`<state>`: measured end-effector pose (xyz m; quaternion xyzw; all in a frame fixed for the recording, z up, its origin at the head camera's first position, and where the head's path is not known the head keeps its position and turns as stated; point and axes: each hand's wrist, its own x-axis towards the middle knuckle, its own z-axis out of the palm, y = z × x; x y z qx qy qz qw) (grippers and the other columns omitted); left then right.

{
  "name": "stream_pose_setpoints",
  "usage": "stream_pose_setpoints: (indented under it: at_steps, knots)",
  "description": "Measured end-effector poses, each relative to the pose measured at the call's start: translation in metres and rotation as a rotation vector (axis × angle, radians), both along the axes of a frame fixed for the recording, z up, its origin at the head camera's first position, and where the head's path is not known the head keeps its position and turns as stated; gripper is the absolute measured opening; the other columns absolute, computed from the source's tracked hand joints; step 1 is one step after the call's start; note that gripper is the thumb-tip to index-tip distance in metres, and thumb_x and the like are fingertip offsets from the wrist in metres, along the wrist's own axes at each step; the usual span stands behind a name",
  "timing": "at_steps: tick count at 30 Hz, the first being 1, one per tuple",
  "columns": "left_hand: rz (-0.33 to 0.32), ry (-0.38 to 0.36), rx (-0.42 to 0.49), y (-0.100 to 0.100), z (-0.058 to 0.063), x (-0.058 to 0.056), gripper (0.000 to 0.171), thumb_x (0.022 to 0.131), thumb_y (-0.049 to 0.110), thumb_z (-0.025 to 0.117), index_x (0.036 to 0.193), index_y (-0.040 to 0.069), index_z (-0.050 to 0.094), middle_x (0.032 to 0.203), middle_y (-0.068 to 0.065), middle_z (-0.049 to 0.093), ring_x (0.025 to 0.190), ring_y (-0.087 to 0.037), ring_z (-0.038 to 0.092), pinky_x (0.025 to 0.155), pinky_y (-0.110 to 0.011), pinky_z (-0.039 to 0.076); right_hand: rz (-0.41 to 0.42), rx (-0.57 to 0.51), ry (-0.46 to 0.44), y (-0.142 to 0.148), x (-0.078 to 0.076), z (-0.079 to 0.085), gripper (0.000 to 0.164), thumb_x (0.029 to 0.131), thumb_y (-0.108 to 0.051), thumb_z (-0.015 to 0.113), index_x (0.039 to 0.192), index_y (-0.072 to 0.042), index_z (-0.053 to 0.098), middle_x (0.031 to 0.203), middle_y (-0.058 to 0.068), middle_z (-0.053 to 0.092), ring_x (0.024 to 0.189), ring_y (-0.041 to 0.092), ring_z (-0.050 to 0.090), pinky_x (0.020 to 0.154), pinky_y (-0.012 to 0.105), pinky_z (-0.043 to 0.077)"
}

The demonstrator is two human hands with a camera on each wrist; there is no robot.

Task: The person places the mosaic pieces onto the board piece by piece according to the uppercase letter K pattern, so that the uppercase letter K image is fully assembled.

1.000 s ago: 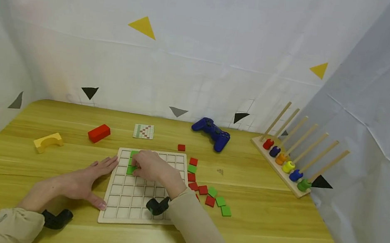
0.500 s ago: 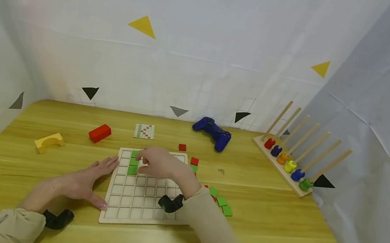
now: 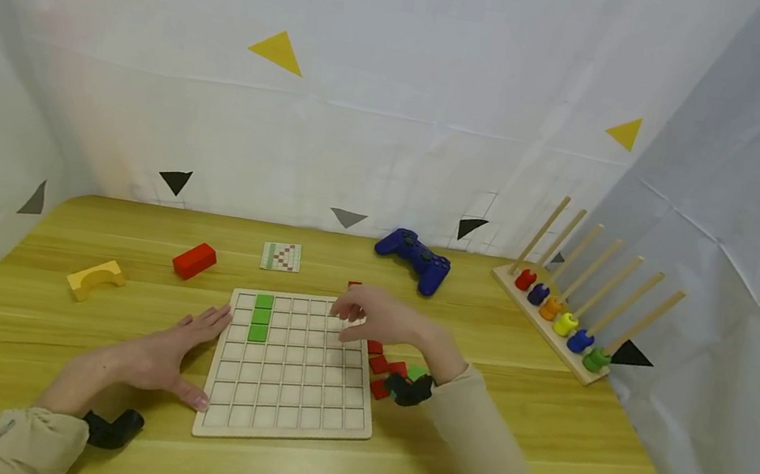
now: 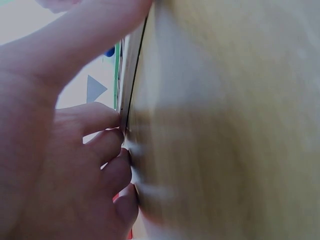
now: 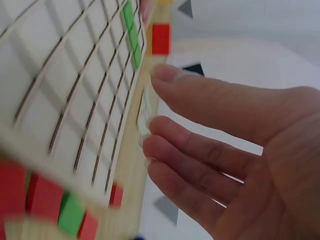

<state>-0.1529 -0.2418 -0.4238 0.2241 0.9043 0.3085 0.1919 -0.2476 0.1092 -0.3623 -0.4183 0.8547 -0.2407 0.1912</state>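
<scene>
A pale gridded wooden board [image 3: 282, 398] lies on the table with three green square tiles [image 3: 261, 316] in a column near its upper left. My left hand [image 3: 159, 356] rests at the board's left edge, fingers extended and thumb by the lower corner. In the left wrist view its fingertips touch the table against the board's side [image 4: 131, 70]. Over the board's upper right my right hand [image 3: 385, 324] hovers with loosely bent fingers. The right wrist view shows nothing between its thumb [image 5: 200, 95] and fingers. Red tiles [image 3: 378, 388] lie beside the board's right edge, partly hidden by my right arm.
Behind the board lie a small pattern card [image 3: 281, 257] and a blue game controller [image 3: 413, 260]. A red block [image 3: 194, 261] and a yellow arch block [image 3: 96, 279] sit at left. At right stands a wooden peg rack [image 3: 552, 316] with coloured beads.
My right hand has left the green tiles and moved right across the board, uncovering all three. My left hand has stayed at the board's edge.
</scene>
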Motion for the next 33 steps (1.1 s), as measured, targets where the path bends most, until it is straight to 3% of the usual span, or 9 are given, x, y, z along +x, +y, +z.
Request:
stream_pose_setpoints:
  at_steps: [7, 15, 26, 33]
  knots:
    - [0.002, -0.004, -0.006, -0.001, 0.001, -0.001, 0.127, 0.069, 0.051, 0.086, 0.16, 0.002, 0.012, 0.168, -0.019, -0.001, 0.152, -0.045, -0.004, 0.119, -0.067, 0.001, -0.024, -0.024, 0.045, 0.051, -0.006, -0.002, 0.035, 0.088, -0.014, 0.077, 0.118, 0.001, 0.066, 0.115, 0.017, 0.066, 0.102, 0.03, 0.065, 0.092, 0.042, 0.056]
    - [-0.001, -0.005, 0.004, -0.003, 0.0, 0.0, 0.127, 0.069, 0.049, 0.087, 0.16, 0.001, 0.011, 0.167, -0.02, -0.002, 0.152, -0.046, -0.004, 0.118, -0.068, 0.0, -0.029, -0.015, 0.012, 0.094, -0.005, -0.006, 0.034, 0.087, -0.015, 0.078, 0.115, 0.001, 0.068, 0.112, 0.017, 0.068, 0.1, 0.034, 0.065, 0.09, 0.048, 0.056]
    - [0.008, -0.014, -0.007, -0.002, -0.001, 0.0, 0.128, 0.068, 0.051, 0.086, 0.16, 0.003, 0.011, 0.168, -0.018, -0.002, 0.152, -0.047, -0.003, 0.117, -0.07, 0.003, -0.089, -0.008, -0.059, 0.133, -0.004, -0.025, 0.032, 0.087, -0.015, 0.078, 0.115, -0.002, 0.07, 0.112, 0.013, 0.07, 0.101, 0.032, 0.066, 0.091, 0.05, 0.055]
    - [0.007, -0.016, -0.003, 0.0, -0.002, 0.0, 0.128, 0.069, 0.05, 0.087, 0.16, 0.004, 0.01, 0.168, -0.018, -0.002, 0.151, -0.048, -0.003, 0.116, -0.071, 0.004, -0.132, -0.015, -0.07, 0.139, -0.005, -0.027, 0.033, 0.084, -0.014, 0.081, 0.115, -0.006, 0.071, 0.111, 0.01, 0.071, 0.1, 0.03, 0.065, 0.09, 0.05, 0.054]
